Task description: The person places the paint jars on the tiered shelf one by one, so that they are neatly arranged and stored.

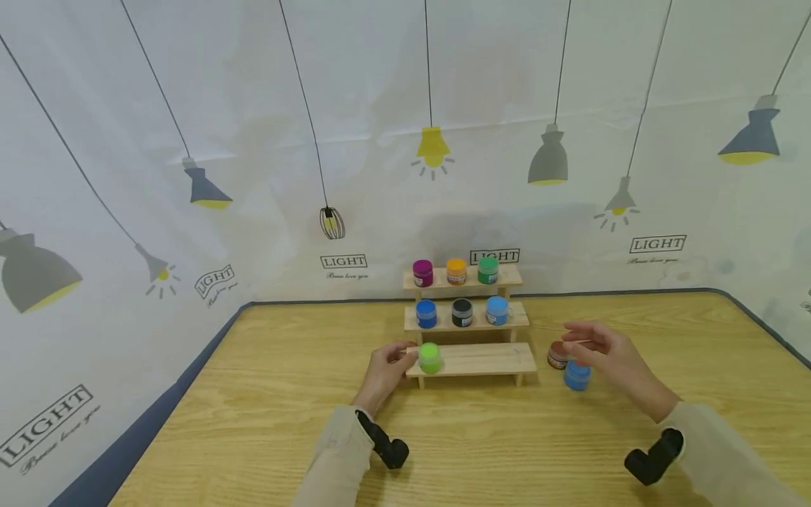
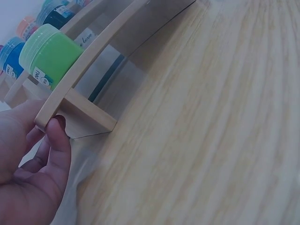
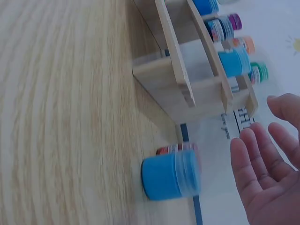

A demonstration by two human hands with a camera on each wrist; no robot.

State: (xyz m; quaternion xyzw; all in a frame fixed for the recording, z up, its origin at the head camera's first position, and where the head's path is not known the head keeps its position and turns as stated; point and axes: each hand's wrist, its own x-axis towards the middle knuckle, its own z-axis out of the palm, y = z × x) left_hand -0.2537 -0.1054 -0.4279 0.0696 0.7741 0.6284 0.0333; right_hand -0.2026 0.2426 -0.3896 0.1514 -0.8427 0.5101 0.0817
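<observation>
My left hand [image 1: 384, 373] pinches the left end of the lowest board of a three-step wooden rack [image 1: 481, 360]. In the left wrist view, fingertips curl under the board's end [image 2: 51, 105]. Right beside them on that board stands a light green paint jar [image 1: 430, 358]. My right hand [image 1: 602, 348] hovers with loosely extended fingers over two jars on the table, holding nothing. One is a blue jar [image 3: 164, 176], upright; the other, a brown jar [image 1: 557, 355], stands just behind it and is partly hidden in the right wrist view.
On the middle step are a dark blue jar [image 1: 426, 314], a black jar [image 1: 462, 313] and a light blue jar [image 1: 497, 310]. The top step bears a purple jar [image 1: 422, 273], an orange jar [image 1: 456, 272] and a green jar [image 1: 488, 270]. A lamp-printed backdrop [image 1: 380, 176] rises behind the wooden table [image 1: 481, 443].
</observation>
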